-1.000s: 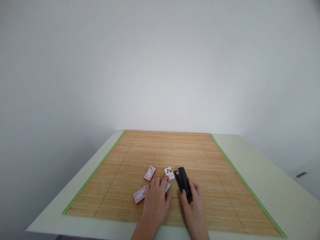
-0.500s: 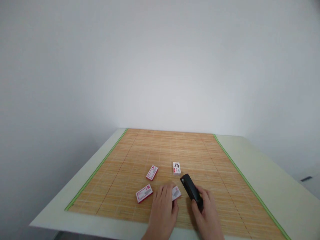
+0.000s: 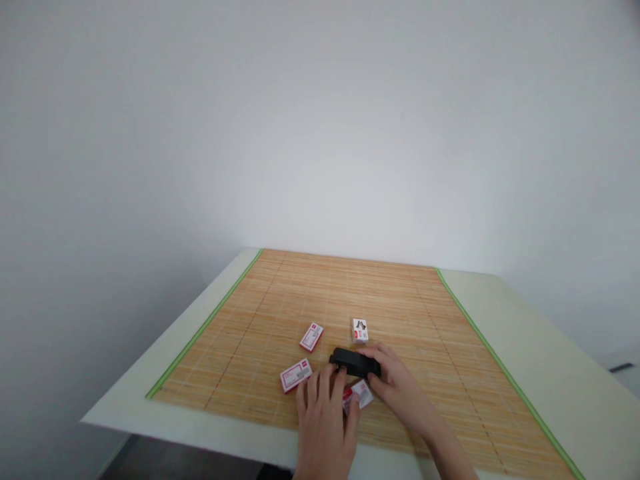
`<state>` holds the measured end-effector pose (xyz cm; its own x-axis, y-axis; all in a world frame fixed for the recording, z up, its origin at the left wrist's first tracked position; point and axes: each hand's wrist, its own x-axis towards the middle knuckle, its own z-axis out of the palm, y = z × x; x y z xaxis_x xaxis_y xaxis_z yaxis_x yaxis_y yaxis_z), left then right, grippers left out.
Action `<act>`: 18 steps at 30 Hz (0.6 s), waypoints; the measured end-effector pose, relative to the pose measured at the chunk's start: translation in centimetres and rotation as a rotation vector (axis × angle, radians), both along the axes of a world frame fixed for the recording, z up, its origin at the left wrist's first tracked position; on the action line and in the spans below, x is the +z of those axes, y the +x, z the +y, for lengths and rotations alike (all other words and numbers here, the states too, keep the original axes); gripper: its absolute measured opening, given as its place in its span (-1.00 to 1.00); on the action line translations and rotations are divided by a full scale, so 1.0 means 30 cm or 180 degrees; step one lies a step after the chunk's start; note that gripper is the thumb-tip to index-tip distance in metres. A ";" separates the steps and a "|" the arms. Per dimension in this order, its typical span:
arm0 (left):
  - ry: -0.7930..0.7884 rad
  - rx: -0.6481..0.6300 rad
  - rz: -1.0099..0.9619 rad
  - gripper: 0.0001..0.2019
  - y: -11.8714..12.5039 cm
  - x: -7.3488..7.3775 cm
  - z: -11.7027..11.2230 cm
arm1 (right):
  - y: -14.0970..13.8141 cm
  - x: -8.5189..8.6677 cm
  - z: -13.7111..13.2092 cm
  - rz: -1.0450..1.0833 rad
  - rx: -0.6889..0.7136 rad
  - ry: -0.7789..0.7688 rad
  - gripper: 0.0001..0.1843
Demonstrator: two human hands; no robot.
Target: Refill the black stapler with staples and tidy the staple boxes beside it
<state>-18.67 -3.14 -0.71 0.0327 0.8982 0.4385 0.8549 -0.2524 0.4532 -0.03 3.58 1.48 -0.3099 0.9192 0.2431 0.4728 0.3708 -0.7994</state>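
My right hand (image 3: pixel 393 380) grips one end of a black stapler (image 3: pixel 354 362), thumb in front and fingers behind. The stapler lies crosswise, low over the mat. My left hand (image 3: pixel 326 413) is open, its fingers stretched forward with the tips at the stapler's left end; whether they press on it I cannot tell. Partly hidden by the left thumb is a small white and red box (image 3: pixel 364 393), just below the stapler. Left of my fingers lies a second white and red box (image 3: pixel 296 375), with a third box (image 3: pixel 311 337) behind it. Beyond the stapler sits a white box with a black picture (image 3: pixel 360 331).
A bamboo mat (image 3: pixel 345 287) with green edges covers the middle of a pale table (image 3: pixel 515 320). The table's near edge runs below my hands. A plain wall (image 3: pixel 320 133) stands behind it.
My right hand has turned the stapler from slanting to crosswise and brought it left, above the near box. My left hand's fingers have spread from the box toward the stapler. The view has shifted slightly.
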 end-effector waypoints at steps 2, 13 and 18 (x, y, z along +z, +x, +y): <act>0.0055 0.0057 0.0052 -0.61 0.001 -0.007 0.003 | -0.009 -0.002 0.009 -0.0167 -0.0067 0.0056 -0.39; -0.0056 0.0143 0.0255 -0.53 0.004 -0.025 -0.002 | -0.254 0.097 0.002 -0.1049 -0.1091 0.0513 -0.81; -0.0143 0.0160 0.0176 -0.54 0.004 -0.008 -0.001 | -0.173 0.153 0.002 -0.0672 -0.1327 0.0920 -0.84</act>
<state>-18.54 -3.15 -0.94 0.0101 0.9180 0.3964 0.8901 -0.1889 0.4149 -5.20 3.63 6.08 -0.0030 0.8794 0.4760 0.7657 0.3082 -0.5646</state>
